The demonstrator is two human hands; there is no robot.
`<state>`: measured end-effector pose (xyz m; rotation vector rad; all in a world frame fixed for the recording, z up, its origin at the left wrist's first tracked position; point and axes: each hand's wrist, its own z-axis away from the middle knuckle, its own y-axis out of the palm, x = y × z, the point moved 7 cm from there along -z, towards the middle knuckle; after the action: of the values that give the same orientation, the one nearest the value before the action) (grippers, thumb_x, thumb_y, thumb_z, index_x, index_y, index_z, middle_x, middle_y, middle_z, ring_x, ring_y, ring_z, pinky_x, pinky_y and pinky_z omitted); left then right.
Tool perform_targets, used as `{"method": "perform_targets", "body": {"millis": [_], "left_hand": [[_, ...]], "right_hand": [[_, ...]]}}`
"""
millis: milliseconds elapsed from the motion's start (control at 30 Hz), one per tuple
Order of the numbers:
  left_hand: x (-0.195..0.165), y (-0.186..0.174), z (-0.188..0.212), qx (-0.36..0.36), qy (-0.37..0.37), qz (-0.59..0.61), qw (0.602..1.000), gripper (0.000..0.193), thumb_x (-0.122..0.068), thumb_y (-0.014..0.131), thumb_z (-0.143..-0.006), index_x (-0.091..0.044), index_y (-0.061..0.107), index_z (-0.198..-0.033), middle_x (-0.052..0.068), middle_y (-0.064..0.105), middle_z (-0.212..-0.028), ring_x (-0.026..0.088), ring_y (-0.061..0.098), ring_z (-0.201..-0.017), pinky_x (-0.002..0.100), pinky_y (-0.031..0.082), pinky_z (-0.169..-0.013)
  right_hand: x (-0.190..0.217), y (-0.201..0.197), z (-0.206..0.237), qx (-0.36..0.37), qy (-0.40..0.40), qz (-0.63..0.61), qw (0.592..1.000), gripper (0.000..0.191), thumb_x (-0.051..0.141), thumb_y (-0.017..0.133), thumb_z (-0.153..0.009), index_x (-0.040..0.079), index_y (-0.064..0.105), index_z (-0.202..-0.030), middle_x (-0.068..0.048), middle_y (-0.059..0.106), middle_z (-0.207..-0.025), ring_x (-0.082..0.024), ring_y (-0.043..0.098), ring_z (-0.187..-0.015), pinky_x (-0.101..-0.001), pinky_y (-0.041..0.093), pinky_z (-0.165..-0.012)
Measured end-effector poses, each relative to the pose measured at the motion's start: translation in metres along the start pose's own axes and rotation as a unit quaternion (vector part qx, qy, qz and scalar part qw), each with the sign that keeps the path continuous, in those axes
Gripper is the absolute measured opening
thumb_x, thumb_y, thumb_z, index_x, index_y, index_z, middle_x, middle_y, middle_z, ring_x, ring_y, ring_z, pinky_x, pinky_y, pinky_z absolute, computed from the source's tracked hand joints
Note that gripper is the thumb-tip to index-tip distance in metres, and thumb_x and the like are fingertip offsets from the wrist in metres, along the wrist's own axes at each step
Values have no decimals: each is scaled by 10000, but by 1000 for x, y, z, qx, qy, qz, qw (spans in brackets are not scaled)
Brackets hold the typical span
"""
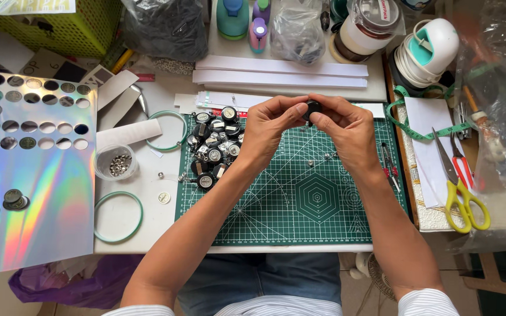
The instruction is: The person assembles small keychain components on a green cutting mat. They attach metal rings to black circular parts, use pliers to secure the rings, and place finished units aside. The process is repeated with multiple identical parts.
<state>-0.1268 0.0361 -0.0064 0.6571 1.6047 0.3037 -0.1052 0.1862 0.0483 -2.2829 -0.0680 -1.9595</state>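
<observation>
Cluttered with craft supplies, the white worktable (147, 205) runs from a holographic foil sheet (30, 175) punched with round holes at far left, past a small clear cup of metal bits (116, 162) and two green rings (118, 216), to a green cutting mat (300, 199) in the middle. On the mat's upper left lies a heap of small black round reel parts (213, 146) with silvery centres. Above the mat, the left hand (267, 131) and the right hand (346, 131) meet, fingertips of both pinched together on one small black round piece (311, 108) held between them, clear of the mat. It looks light, hard and smooth, likely a bit slippery, so a pinch across its rim, as here, seems the surest hold; whether it is in two halves cannot be told. Near the right hand lie tiny metal pieces (317, 159) on the mat, then small red-handled pliers (389, 164), a green measuring tape (417, 129) and yellow-handled scissors (461, 193) at far right.
</observation>
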Motion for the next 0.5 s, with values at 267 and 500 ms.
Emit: {"method": "perform_targets", "body": {"millis": [267, 500], "left_hand": [[0, 1, 0, 5, 0, -7, 1000, 269, -182, 749, -950, -7, 745, -1154, 75, 770, -993, 105, 715, -853, 248, 617, -804], [3, 1, 2, -9, 6, -19, 1000, 268, -179, 752, -944, -9, 747, -1151, 76, 778, -1003, 105, 718, -852, 244, 619, -802]], "right_hand": [[5, 1, 4, -2, -47, 26, 999, 297, 8, 698, -989, 39, 719, -1284, -3, 668, -1002, -57, 631, -909, -208, 558, -865], [5, 1, 4, -12, -60, 32, 998, 236, 57, 677, -1010, 41, 730, -1240, -16, 685, -972, -72, 648, -866, -221, 574, -815]]}}
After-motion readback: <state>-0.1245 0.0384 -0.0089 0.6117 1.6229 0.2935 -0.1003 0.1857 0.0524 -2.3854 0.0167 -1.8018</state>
